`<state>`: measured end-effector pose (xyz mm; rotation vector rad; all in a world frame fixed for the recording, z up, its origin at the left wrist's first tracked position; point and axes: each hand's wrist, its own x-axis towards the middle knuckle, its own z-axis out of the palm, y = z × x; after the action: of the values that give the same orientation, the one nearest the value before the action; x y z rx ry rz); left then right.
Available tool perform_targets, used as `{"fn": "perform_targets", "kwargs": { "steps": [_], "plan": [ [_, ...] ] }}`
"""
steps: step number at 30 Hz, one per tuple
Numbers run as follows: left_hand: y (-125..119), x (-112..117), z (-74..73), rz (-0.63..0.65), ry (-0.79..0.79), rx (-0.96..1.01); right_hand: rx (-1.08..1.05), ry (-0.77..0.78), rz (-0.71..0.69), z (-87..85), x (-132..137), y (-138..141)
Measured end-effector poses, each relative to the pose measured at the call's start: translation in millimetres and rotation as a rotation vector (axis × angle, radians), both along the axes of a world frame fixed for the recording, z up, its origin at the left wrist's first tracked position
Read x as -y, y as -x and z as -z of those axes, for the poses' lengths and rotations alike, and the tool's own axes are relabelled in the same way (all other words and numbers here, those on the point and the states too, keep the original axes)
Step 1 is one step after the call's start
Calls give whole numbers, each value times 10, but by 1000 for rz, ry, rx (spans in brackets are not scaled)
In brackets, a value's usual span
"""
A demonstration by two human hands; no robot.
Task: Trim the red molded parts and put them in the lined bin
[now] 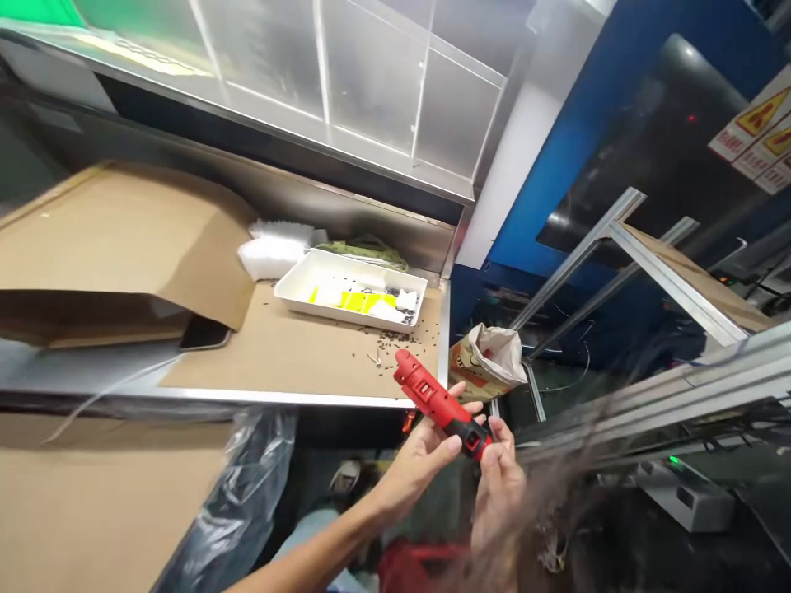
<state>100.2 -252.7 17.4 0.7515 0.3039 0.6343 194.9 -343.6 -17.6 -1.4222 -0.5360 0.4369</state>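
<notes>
A red and black handheld power tool, seemingly a cordless screwdriver body (432, 402), is held in both hands beyond the bench's front edge. My left hand (426, 451) cradles it from below, thumb along its side and fingers reaching behind it. At the black and red lower end, my right hand (502, 461) pinches with thumb and fingers. The tool lies tilted, its rounded red end pointing up and left toward the bench. Small dark pieces (395, 338) are scattered on the brown bench top (297, 354) just past it, with a small metallic bit (376, 359) among them.
On the bench stands a white tray (327, 311) with yellow and white pieces inside. An open cardboard box (124, 231) covers the left side. A paper bag (488, 362) sits right of the bench, near an aluminium frame (673, 280). Black plastic sheeting (241, 494) hangs at lower left.
</notes>
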Motion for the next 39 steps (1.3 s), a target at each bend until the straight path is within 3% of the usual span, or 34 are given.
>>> {"fn": "perform_targets", "kwargs": {
  "steps": [10,17,28,39],
  "plan": [
    [340,-978,162,43,-24,160,242,41,64,-97,-813,394],
    [487,-1454,229,139,-171,244,322,-36,76,-109,-1195,557],
    [508,-1816,243,270,-227,406,547,-82,107,-83,-1421,512],
    [691,-2029,271,258,-276,340,541,-120,105,-112,-1667,670]
  ]
}}
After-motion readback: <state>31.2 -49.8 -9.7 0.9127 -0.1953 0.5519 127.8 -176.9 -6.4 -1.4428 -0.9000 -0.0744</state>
